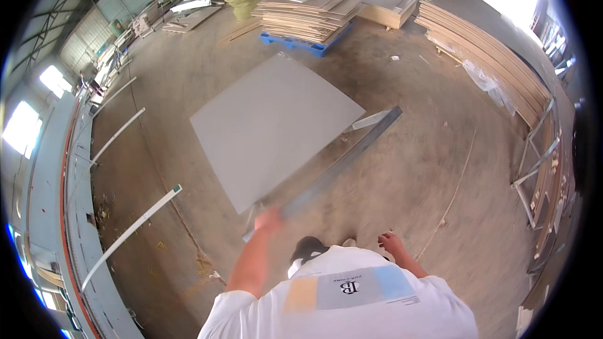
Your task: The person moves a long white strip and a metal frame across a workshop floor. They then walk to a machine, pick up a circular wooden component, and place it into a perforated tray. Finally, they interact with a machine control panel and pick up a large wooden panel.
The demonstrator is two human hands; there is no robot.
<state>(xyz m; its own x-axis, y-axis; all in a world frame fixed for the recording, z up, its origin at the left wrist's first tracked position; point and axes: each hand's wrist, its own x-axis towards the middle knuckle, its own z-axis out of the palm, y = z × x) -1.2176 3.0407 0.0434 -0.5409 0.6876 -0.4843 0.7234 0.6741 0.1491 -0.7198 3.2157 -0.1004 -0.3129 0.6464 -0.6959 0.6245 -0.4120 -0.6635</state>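
Note:
A large flat grey sheet (276, 125) spreads out in front of me, turned cornerwise. Along its near right side runs a long dark grey bar (342, 158), with a shorter pale bar (370, 120) between its far end and the sheet. My left hand (270, 220) reaches forward to the near end of the long bar, close to the sheet's nearest corner. Motion smears its fingers, so whether it grips the bar does not show. My right hand (393, 245) hangs low by my right side, fingers loosely bent and apart, holding nothing visible.
Stacked boards (308, 16) rest on a blue pallet (295, 43) ahead. A long board pile (483, 56) stands right, above a metal frame (534, 163). Left, a long machine bed (53, 201) has white arms (135, 226) jutting across the floor. A yellowish sack (244, 1) stands farther back.

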